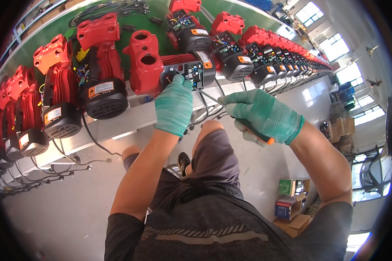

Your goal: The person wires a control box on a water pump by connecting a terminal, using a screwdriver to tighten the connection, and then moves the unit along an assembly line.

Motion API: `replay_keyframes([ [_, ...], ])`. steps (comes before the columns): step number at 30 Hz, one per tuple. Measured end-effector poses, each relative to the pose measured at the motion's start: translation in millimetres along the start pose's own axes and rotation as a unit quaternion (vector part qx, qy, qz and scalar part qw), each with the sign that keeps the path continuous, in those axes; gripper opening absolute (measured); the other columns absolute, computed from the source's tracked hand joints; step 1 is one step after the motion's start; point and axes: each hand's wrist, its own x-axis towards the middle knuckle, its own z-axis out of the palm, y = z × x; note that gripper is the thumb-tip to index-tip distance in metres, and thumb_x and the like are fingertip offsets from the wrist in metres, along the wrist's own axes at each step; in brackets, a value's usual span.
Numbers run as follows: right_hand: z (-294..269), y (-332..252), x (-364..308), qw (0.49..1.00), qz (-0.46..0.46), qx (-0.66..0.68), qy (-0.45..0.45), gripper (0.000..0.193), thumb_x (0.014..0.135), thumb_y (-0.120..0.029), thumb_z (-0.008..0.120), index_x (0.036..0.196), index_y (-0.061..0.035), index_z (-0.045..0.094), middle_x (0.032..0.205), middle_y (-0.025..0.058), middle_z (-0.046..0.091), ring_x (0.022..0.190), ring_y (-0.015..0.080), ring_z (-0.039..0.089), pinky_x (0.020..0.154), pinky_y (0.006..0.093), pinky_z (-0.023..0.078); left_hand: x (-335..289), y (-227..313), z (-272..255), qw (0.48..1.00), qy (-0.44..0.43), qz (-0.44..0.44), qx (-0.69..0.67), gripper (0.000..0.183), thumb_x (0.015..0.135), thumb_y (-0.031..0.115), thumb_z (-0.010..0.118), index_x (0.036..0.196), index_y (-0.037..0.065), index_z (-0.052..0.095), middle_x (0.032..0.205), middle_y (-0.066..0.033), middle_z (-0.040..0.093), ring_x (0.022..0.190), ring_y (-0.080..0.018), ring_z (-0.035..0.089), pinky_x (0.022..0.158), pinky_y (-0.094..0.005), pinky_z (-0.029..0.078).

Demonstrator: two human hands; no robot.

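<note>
A red motor pump [146,65] lies on the bench edge with its control box uncovered, showing a circuit board [196,75]. My left hand [175,105], in a green and white glove, reaches to the near side of that box. Its fingertips are drawn together at the board's left part; what they pinch, if anything, is hidden. My right hand [265,114], gloved alike, is wrapped round a screwdriver [251,129] with a dark and orange handle. The thin shaft slants up and left toward the box's near edge; its tip is too small to place exactly.
Similar red pumps [102,65] with black motor covers line the green-topped bench [159,11] on both sides. Power cords [91,137] hang off the front edge toward the floor. Coiled cables [106,11] lie at the back. Cardboard boxes [294,224] stand on the floor at right.
</note>
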Motion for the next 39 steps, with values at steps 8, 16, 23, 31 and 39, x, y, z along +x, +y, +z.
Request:
replay_keyframes([
  [8,-15,28,-31,0.977,-0.090,-0.184,0.056,0.042,0.098,-0.015,0.054,0.135,0.0029,0.059,0.070,0.0173,0.065,0.052,0.0211,0.064,0.053,0.0360,0.052,-1,0,-11,0.998,-0.032,-0.037,-0.042,0.013,0.094,0.016,0.065,0.103,0.008,0.069,0.104,-0.0105,0.061,0.085,-0.0332,0.066,0.075,-0.0460,0.054],
  [16,-59,167,48,0.931,-0.225,-0.182,0.222,0.040,0.093,-0.010,0.060,0.131,0.0014,0.061,0.083,0.0259,0.068,0.077,0.0402,0.070,0.070,0.0443,0.053,1,9,-11,0.998,-0.006,-0.029,-0.061,0.014,0.094,0.012,0.066,0.105,0.004,0.069,0.104,-0.0136,0.062,0.090,-0.0361,0.065,0.079,-0.0452,0.052],
  [23,-55,201,143,0.914,-0.280,-0.141,0.258,0.044,0.091,-0.013,0.059,0.134,-0.0013,0.060,0.098,0.0225,0.073,0.090,0.0400,0.071,0.082,0.0465,0.056,2,11,-16,0.998,-0.032,-0.055,-0.025,0.015,0.092,0.011,0.066,0.106,0.005,0.069,0.108,-0.0145,0.062,0.093,-0.0359,0.065,0.083,-0.0460,0.053],
  [31,-57,198,188,0.894,-0.282,-0.197,0.288,0.043,0.090,-0.017,0.061,0.131,-0.0053,0.062,0.112,0.0218,0.071,0.100,0.0392,0.069,0.088,0.0482,0.056,-1,11,-16,0.998,-0.025,-0.048,-0.003,0.014,0.093,0.013,0.066,0.105,0.005,0.068,0.104,-0.0142,0.062,0.092,-0.0359,0.064,0.081,-0.0456,0.052],
  [39,-43,175,217,0.854,-0.315,-0.194,0.367,0.035,0.092,-0.011,0.063,0.127,-0.0086,0.066,0.111,0.0251,0.064,0.100,0.0428,0.066,0.088,0.0494,0.055,3,8,-15,0.995,-0.048,-0.075,-0.047,0.013,0.093,0.011,0.067,0.103,0.003,0.068,0.101,-0.0150,0.061,0.090,-0.0353,0.063,0.081,-0.0437,0.051],
])
